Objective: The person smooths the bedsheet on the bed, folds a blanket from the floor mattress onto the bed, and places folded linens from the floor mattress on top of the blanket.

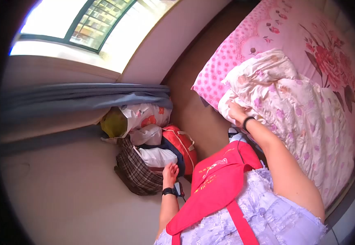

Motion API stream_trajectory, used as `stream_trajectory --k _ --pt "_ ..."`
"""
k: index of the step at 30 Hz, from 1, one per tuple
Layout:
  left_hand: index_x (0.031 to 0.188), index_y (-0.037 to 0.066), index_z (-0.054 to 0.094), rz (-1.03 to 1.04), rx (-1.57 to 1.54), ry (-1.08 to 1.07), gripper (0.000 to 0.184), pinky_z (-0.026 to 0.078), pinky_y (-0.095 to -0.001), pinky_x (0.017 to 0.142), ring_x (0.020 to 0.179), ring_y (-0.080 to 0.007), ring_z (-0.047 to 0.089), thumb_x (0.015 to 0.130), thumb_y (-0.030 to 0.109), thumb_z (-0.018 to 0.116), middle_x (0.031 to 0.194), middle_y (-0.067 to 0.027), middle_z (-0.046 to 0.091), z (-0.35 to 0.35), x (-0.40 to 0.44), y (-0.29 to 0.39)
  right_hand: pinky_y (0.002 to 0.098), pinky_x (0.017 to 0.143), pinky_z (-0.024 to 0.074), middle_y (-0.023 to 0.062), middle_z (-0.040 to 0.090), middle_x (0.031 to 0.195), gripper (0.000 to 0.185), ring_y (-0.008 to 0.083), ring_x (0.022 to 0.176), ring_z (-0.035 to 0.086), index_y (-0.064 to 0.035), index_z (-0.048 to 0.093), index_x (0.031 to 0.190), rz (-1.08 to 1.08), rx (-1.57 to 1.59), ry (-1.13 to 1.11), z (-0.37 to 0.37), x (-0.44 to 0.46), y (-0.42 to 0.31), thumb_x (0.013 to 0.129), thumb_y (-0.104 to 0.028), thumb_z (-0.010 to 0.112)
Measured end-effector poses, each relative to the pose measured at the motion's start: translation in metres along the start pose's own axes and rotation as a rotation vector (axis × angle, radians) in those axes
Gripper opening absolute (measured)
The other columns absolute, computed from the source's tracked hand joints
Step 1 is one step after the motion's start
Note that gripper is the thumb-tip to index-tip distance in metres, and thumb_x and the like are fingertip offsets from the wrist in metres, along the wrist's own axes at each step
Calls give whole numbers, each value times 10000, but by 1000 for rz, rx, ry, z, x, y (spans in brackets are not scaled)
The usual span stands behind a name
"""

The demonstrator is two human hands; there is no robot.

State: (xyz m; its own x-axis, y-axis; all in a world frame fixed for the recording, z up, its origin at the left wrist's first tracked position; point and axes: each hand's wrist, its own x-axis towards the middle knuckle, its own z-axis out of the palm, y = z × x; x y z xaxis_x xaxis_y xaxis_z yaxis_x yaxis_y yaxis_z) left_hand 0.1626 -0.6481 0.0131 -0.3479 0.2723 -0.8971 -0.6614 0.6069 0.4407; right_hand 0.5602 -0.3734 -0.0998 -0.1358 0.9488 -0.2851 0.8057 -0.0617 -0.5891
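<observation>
My right hand (237, 113) is closed on the edge of a white quilt with purple flowers (304, 118), which lies bunched on the near side of the bed. A black band circles that wrist. Lower and to the left, my left hand (170, 170) is held out with its fingers apart and nothing in it. It is in front of a white cloth (157, 157) that lies among bags on the floor. A black watch is on the left wrist. I wear a red apron (218, 171) over a pale purple dress.
The bed has a pink flowered sheet (283, 28). Left of centre are a plaid bag (138, 169), a red bag (181, 145) and a flowered plastic bag (149, 114). A blue curtain (83, 96) hangs below the window (100, 24).
</observation>
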Motion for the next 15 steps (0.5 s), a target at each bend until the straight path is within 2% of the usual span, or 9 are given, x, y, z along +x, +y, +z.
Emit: stream_trajectory --k 2,5,6,8,9,10,12,13,15 --pt "1058 76 519 75 23 -74 265 477 -338 738 831 -203 575 844 229 551 910 -68 592 50 -14 34 384 897 399 155 475 1222 410 298 1113 469 -51 538 1112 -222 -348 -278 -18 30 -58 707 -105 566" --pt "1101 78 503 74 129 -149 303 473 -350 756 844 -199 571 851 241 556 935 -72 587 111 -7 77 455 958 318 128 434 1273 471 284 1192 391 -96 512 1174 -330 -539 -344 10 58 -74 717 -173 599" --pt "1113 79 499 51 180 -199 321 463 -352 775 871 -193 560 849 253 552 963 -68 576 123 6 87 515 1005 211 103 387 1330 512 265 1267 295 -141 457 1246 -368 -727 -422 20 68 -74 761 -253 574" --pt "1107 81 503 -8 233 -294 324 456 -354 790 883 -191 557 843 262 554 968 -60 575 146 31 106 506 1023 187 103 410 1312 476 266 1259 316 -170 468 1238 -385 -796 -373 37 75 -59 776 -252 549" --pt "1080 77 519 -47 212 -322 270 485 -343 718 818 -190 576 855 223 543 917 -61 591 158 46 116 502 1032 175 103 422 1303 459 267 1256 326 -184 473 1234 -391 -839 -348 35 79 -60 784 -252 536" --pt "1070 73 526 -83 216 -348 260 485 -340 725 811 -191 576 853 215 543 901 -60 594 170 63 127 510 1044 110 99 447 1285 431 253 1264 313 -227 458 1245 -298 -945 -531 31 84 -60 817 -256 491" --pt "1048 62 538 -172 235 -357 242 485 -335 736 799 -198 575 848 198 543 869 -59 596 197 96 151 459 1048 129 80 521 1208 442 232 1229 366 -222 398 1289 -258 -1164 -638 34 83 -39 851 -242 447" --pt "1035 55 544 -218 255 -334 232 484 -333 739 794 -202 574 845 189 544 855 -58 597 210 112 167 436 976 204 86 548 1150 377 232 1155 419 -203 456 1207 -217 -1163 -679 25 80 -40 831 -236 471" --pt "835 65 580 -272 269 -416 99 477 -323 725 790 -179 574 823 161 560 773 -51 602 231 147 203 390 833 353 98 602 1035 263 231 1008 526 -165 571 1042 -91 -1041 -729 -4 71 -56 792 -225 518"
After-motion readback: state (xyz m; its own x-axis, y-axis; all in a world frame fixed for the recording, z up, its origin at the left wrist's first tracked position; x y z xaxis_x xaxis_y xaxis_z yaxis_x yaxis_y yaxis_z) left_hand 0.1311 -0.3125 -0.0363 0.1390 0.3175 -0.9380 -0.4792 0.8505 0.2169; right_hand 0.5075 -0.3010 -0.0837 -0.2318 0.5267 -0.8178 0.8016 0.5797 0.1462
